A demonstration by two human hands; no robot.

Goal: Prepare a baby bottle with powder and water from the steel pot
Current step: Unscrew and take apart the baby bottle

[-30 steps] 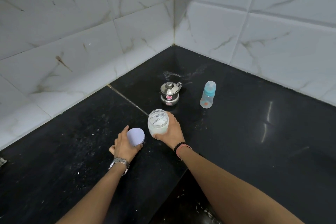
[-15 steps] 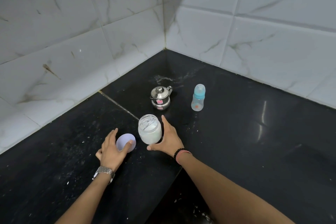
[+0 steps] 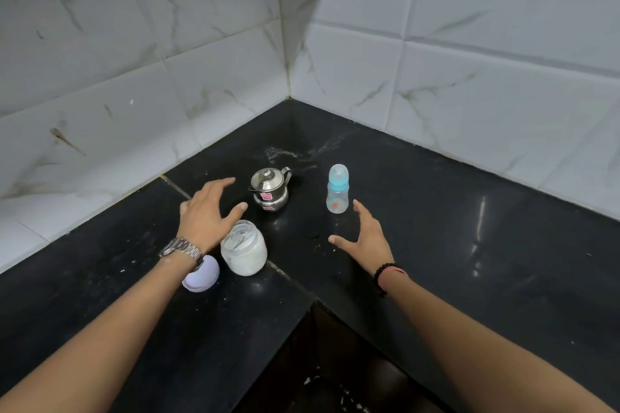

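Observation:
A small baby bottle [image 3: 337,189] with a blue collar and clear cap stands upright on the black counter. The lidded steel pot [image 3: 270,189] stands to its left. An uncapped glass jar of white powder [image 3: 244,249] sits nearer me, with its lilac lid [image 3: 202,275] lying beside it on the left, partly under my wrist. My left hand [image 3: 208,211] hovers open, fingers spread, above the counter just left of the pot. My right hand [image 3: 364,235] is open, fingers pointing up toward the bottle, a short gap below it. Neither hand holds anything.
The black stone counter [image 3: 469,261] is L-shaped and runs into a corner of white marble-look tiles [image 3: 436,77]. Its inner edge drops to a dark floor [image 3: 322,372] between my forearms. White specks lie on the left stretch of counter.
My right hand let go of the powder jar and moved right toward the bottle. My left hand left the lid on the counter and rose toward the pot.

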